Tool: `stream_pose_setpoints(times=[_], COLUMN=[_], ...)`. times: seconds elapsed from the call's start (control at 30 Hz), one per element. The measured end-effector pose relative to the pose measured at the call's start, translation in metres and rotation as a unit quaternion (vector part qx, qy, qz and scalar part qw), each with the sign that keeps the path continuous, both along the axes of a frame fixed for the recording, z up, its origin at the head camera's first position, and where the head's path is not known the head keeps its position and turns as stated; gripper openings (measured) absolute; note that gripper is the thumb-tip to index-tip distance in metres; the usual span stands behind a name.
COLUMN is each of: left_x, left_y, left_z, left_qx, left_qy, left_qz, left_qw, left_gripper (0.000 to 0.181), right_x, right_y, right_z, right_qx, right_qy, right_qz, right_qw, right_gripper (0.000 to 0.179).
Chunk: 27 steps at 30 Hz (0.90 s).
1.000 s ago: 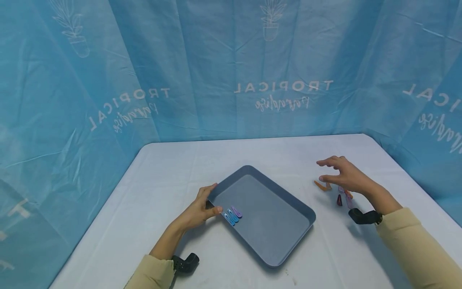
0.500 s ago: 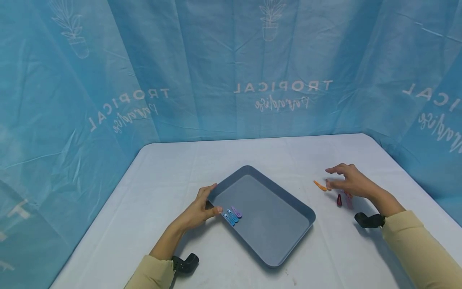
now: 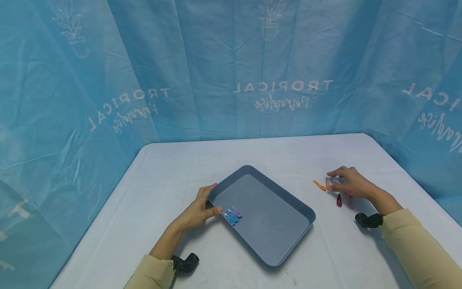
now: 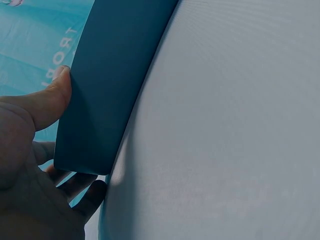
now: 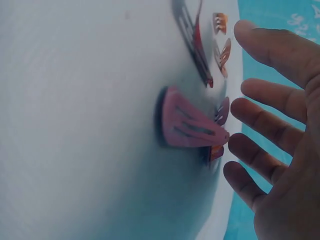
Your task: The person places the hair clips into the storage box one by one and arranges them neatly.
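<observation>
A grey-blue tray [image 3: 268,218] lies at an angle on the table. My left hand [image 3: 195,210] grips its left corner, thumb over the rim and fingers along the outside wall. Two blue snap hair clips [image 3: 231,216] and a purple hair clip [image 3: 236,212] lie side by side in the tray near that thumb. To the right, my right hand [image 3: 349,184] hovers low over loose hair clips, fingers spread. An orange hair clip [image 3: 319,185], another orange one [image 3: 327,184] by the thumb, and a dark red one [image 3: 339,200] show. A pink hair clip [image 5: 190,122] stands out in the right wrist view.
A white cloth [image 3: 180,164] covers the table. Blue printed curtains [image 3: 213,80] hang behind it and along both sides. More hair clips, one of them orange [image 5: 220,23], sit beyond the pink one in the right wrist view.
My right hand has shifted right and closer down to the loose hair clips, with its fingers drawing a little nearer together. The left hand and the tray have stayed put.
</observation>
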<state>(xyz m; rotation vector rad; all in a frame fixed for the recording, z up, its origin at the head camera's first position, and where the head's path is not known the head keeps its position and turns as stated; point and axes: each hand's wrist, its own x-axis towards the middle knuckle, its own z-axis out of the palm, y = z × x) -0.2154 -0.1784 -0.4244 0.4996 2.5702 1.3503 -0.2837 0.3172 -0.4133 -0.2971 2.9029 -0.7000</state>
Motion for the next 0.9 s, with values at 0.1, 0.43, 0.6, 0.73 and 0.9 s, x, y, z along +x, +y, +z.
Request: stream_pose_setpoints(times=[0.1, 0.43, 0.6, 0.73, 0.9], left_x=[0.000, 0.000, 0.000, 0.000, 0.000], left_y=[0.000, 0.000, 0.000, 0.000, 0.000], left_z=[0.000, 0.000, 0.000, 0.000, 0.000], left_qx=[-0.002, -0.004, -0.006, -0.004, -0.004], left_qy=[0.001, 0.002, 0.002, 0.000, 0.003], left_qz=[-0.002, -0.001, 0.000, -0.001, -0.002], left_qw=[1.0000, 1.0000, 1.0000, 1.0000, 1.0000], left_gripper=[0.085, 0.085, 0.085, 0.086, 0.085], right_x=[-0.002, -0.003, -0.005, -0.007, -0.007], right_y=[0.002, 0.001, 0.001, 0.001, 0.001], right_z=[-0.003, -0.006, -0.008, -0.010, -0.011], right_qx=[0.005, 0.014, 0.020, 0.024, 0.027], right_qy=[-0.003, 0.015, 0.017, 0.019, 0.021], right_qz=[-0.002, -0.001, -0.003, -0.004, -0.003], right_qw=[1.0000, 0.9998, 0.9996, 0.9995, 0.9994], right_gripper=[0.060, 0.062, 0.062, 0.062, 0.062])
